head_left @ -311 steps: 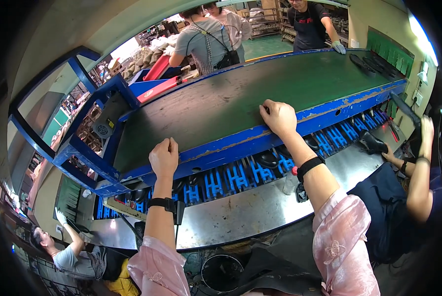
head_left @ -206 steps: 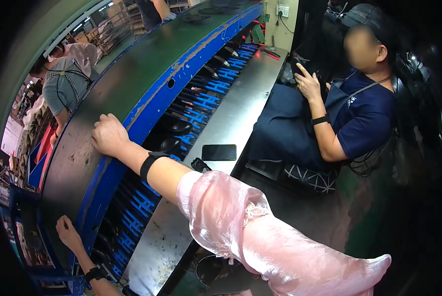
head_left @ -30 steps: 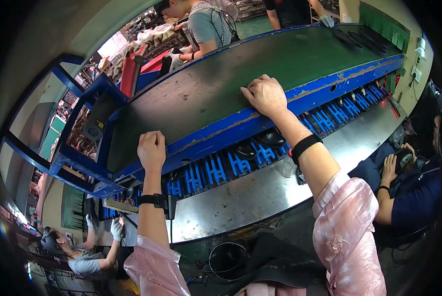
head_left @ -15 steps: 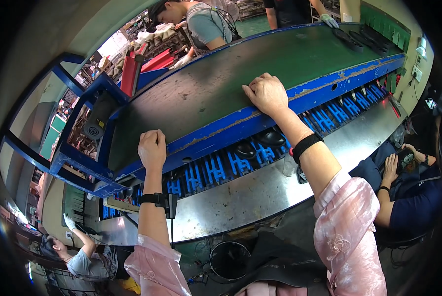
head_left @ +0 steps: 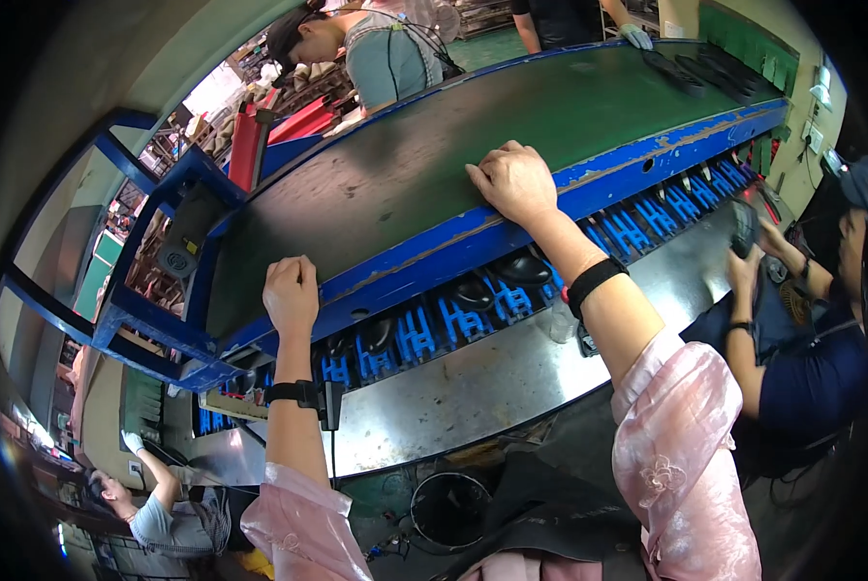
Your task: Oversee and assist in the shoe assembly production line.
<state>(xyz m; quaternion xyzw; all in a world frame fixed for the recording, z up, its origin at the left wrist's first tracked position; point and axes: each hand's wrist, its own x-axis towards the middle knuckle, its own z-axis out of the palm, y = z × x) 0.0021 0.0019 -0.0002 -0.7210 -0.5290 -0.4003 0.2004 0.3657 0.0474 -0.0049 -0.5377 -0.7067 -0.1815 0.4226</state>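
looks like a waiting step, as far as one can judge: the left hand (head_left: 291,293) is curled into a loose fist at the near edge of the long, flat, dark-green work surface (head_left: 356,194), and the right hand (head_left: 513,181), curled too, rests a bit farther over on the same top. no object shows in either grip; whether anything tiny is tucked inside, can't tell. the next move, whichever way it goes, calls for uncurled fingers first, i'd say, then a reach below the edge or along the top.

out from the body we go: shiny stained metal ledge (head_left: 453,397), then the glossy black rounded shoes (head_left: 524,270) by the bright-blue forked holders (head_left: 418,334), tucked under the chipped blue metal rail (head_left: 410,271). mostly between the two hands, these, but lower down, and neither hand touches them. off to the right, a co-worker in navy (head_left: 807,387) has a dark shoe-like piece (head_left: 744,228) up. far right end of the top: flat black soles (head_left: 671,73), well apart from the right hand, a white-gloved hand (head_left: 635,37) just beside them!
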